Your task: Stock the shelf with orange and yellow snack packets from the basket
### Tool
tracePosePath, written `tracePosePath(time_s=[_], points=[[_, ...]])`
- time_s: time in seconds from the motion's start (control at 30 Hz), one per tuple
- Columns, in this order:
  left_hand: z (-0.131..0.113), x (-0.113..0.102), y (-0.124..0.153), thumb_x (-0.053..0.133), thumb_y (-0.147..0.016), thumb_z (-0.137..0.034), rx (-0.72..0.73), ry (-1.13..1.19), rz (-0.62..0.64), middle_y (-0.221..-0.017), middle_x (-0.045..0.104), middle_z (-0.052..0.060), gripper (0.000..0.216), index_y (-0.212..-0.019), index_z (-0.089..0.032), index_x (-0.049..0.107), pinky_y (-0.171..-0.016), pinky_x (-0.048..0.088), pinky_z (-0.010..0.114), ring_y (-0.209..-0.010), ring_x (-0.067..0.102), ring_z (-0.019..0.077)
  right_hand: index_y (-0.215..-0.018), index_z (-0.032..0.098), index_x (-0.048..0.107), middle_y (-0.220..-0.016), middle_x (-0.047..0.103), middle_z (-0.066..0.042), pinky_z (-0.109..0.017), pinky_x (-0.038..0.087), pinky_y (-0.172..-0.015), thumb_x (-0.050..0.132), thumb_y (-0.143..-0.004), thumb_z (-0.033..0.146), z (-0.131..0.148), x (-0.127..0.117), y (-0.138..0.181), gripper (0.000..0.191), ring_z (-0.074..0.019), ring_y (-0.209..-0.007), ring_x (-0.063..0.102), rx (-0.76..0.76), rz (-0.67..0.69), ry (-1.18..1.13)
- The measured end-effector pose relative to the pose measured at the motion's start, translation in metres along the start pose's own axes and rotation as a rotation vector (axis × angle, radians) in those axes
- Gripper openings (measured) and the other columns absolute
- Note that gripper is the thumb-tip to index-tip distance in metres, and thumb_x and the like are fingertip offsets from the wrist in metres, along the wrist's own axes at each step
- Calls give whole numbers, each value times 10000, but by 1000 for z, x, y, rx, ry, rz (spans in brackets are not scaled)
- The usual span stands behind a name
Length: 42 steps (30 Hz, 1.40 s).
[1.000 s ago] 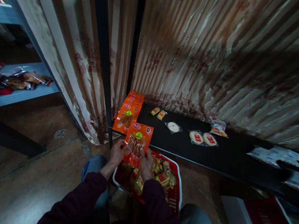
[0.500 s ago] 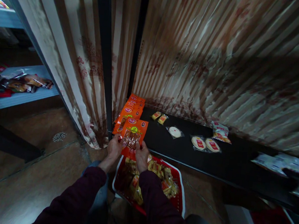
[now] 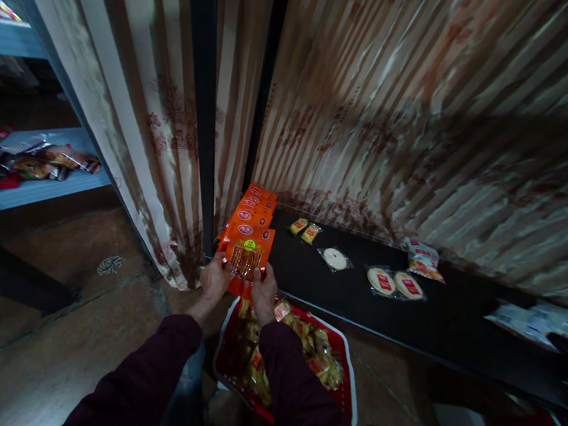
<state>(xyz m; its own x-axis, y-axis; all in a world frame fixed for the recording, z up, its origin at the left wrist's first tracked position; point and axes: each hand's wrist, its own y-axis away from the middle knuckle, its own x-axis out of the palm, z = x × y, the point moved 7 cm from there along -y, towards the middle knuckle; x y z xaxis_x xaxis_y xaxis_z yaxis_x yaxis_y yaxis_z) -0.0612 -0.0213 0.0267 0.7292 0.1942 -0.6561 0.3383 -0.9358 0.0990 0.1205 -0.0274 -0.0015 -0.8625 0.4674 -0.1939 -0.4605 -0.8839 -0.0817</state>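
Both my hands grip one orange snack packet by its lower corners, my left hand on its left side and my right hand on its right. The packet lies over the front of a row of like orange packets at the left end of a low black shelf. A red basket full of small yellow-wrapped snacks sits on my lap just below my wrists.
Further along the shelf lie two small yellow packs, a round white cake, two wrapped round cakes, a red-and-white bag and pale packets. A black post and striped wallpaper stand behind. A blue rack with packets is at left.
My hands have carried the orange packet up and away from the basket onto the front of the orange row on the shelf. The view has shifted slightly downward.
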Motion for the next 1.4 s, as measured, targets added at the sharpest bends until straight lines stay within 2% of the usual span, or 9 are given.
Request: tracePosePath(time_s=[0.13, 0.3, 0.5, 0.63, 0.87, 1.07, 1.23, 1.4], points=[[-4, -2, -4, 525, -854, -259, 29, -115, -19, -968, 727, 106, 337, -1181, -215, 595, -764, 444, 293, -897, 672, 228, -1103, 207, 635, -963, 698, -48, -296, 445, -818, 540, -722, 328, 2, 4, -4, 411, -205, -892, 614, -22, -19, -22], [-15, -1, -9, 471, -885, -246, 96, -274, -17, -1071, 707, 99, 409, -1293, -225, 495, -772, 464, 299, -916, 675, 212, -1217, 150, 561, -1074, 673, -109, -350, 433, -902, 476, -765, 290, 5, 10, -10, 480, -232, -983, 611, -47, 4, 159], [-33, 1, -13, 452, -885, -215, 257, -404, -55, -1141, 669, 99, 430, -1314, -188, 467, -800, 487, 289, -969, 655, 201, -1222, 142, 546, -1108, 667, -122, -342, 438, -910, 466, -779, 236, 9, 18, -23, 459, -223, -999, 613, -69, -10, 261], [-42, 2, -12, 430, -883, -189, 308, -482, -93, -1142, 656, 123, 429, -1306, -134, 480, -838, 492, 298, -1016, 631, 210, -1221, 147, 549, -1089, 673, -117, -344, 439, -909, 467, -780, 217, 11, 24, -30, 454, -224, -1000, 614, -59, -23, 287], [-46, 9, -12, 463, -854, -195, 372, -533, -131, -1172, 632, 182, 459, -1290, -57, 500, -880, 500, 350, -1118, 565, 269, -1225, 112, 549, -1170, 635, -154, -352, 415, -953, 452, -781, 197, 10, 29, -33, 462, -239, -1070, 587, -58, -46, 337], [-47, 13, -12, 439, -863, -204, 393, -545, -152, -1202, 628, 159, 449, -1285, -70, 512, -876, 497, 350, -1146, 542, 276, -1211, 122, 552, -1121, 641, -149, -360, 423, -932, 461, -779, 202, 6, 30, -34, 449, -244, -1028, 588, -83, -73, 332], [-52, 14, -6, 443, -859, -235, 418, -582, -175, -1343, 534, 170, 436, -1258, -94, 545, -874, 489, 385, -1190, 502, 297, -1215, 91, 539, -1134, 631, -175, -377, 424, -932, 455, -785, 197, 6, 31, -35, 451, -256, -1025, 588, -84, -51, 362], [-56, 22, -5, 418, -877, -257, 526, -585, -165, -1409, 472, 179, 433, -1249, -87, 560, -998, 396, 463, -1305, 393, 320, -1222, 71, 529, -1152, 623, -186, -369, 425, -940, 450, -790, 194, 6, 31, -35, 456, -255, -1065, 577, -105, -50, 372]])
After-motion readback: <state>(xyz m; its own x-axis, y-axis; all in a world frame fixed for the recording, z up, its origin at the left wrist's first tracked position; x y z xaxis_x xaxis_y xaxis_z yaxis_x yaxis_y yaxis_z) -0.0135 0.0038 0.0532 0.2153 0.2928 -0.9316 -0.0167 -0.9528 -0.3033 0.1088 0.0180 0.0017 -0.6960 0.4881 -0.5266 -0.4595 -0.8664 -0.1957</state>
